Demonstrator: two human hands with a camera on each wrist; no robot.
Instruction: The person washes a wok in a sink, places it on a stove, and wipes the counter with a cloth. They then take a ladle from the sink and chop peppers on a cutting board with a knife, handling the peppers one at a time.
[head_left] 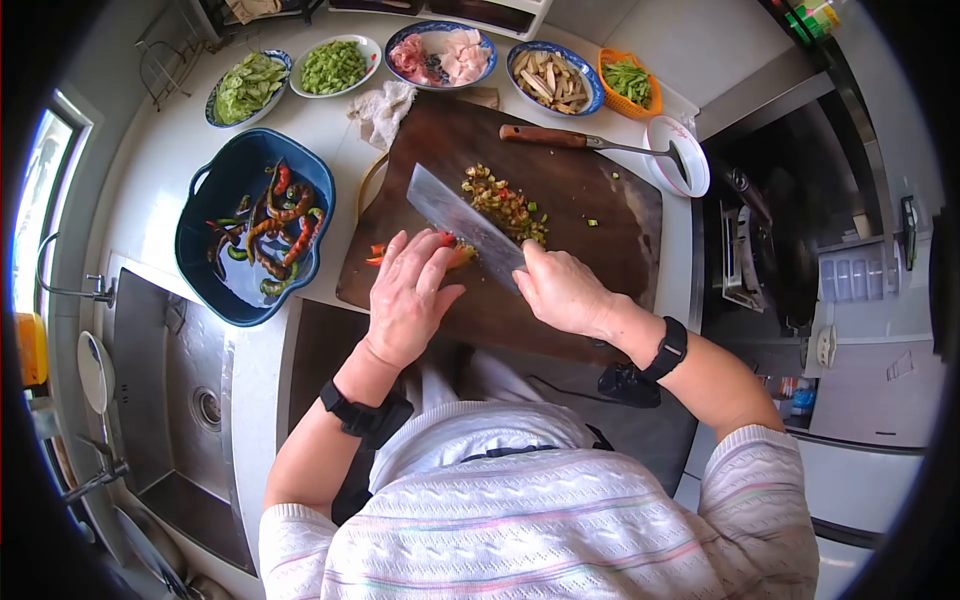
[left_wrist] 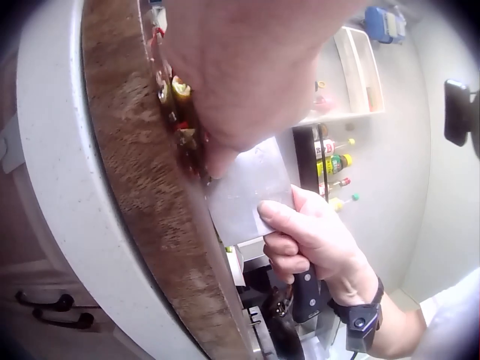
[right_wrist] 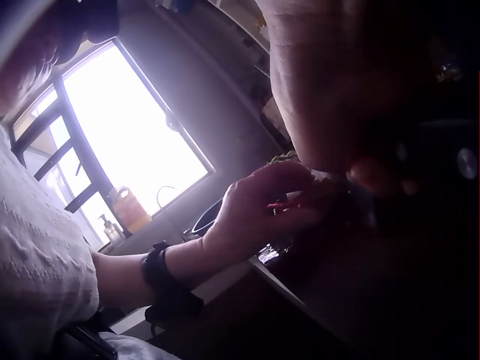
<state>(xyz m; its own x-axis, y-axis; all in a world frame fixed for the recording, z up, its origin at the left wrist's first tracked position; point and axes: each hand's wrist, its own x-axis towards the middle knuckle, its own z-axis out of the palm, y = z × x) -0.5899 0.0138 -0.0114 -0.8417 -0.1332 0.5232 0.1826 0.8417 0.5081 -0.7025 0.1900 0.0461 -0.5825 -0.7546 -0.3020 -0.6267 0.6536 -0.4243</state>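
My right hand (head_left: 568, 288) grips a cleaver (head_left: 462, 220) by its handle, the thumb against the side of the blade. In the left wrist view the broad blade (left_wrist: 251, 195) stands upright on its edge at the board, beside the left fingers. With bent fingers, my left hand (head_left: 408, 298) holds red and green peppers (head_left: 462, 257) down on the dark wooden cutting board (head_left: 605, 240); its palm hides part of them. Just beyond the blade lies a pile of chopped peppers (head_left: 505, 208). In the right wrist view the left hand (right_wrist: 259, 210) shows bits of red pepper between its fingers.
A blue basin (head_left: 190, 235) of whole peppers stands left of the board, with a sink (head_left: 170, 350) nearer me. A spatula (head_left: 548, 137) lies across the board's far edge onto a white bowl (head_left: 700, 150). Several dishes of cut food line the back; a stove (head_left: 790, 200) is at right.
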